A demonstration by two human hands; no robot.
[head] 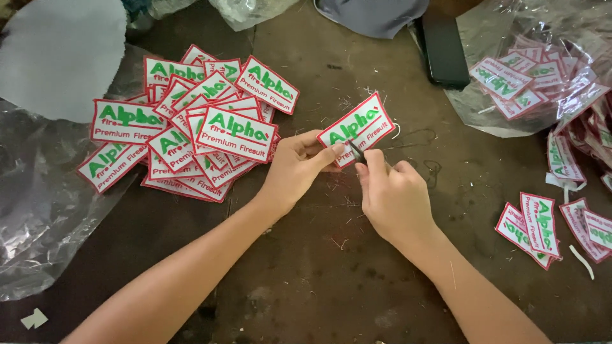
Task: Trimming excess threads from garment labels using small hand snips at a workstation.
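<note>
Dim, soft daylight; glare on plastic sheet (38, 210); slight edge blur.

patch we hold (357, 129): white, red border, green and red lettering
pile of patches (185, 137): same white, red, green
phone (443, 48): black
table (306, 274): dark brown

A loose heap of embroidered patches (191, 137) lies at left on the dark table (319, 274). A black phone (442, 50) sits at the far edge. Clear plastic bags (38, 210) flank both sides; smaller patches (539, 223) lie at right.
</note>
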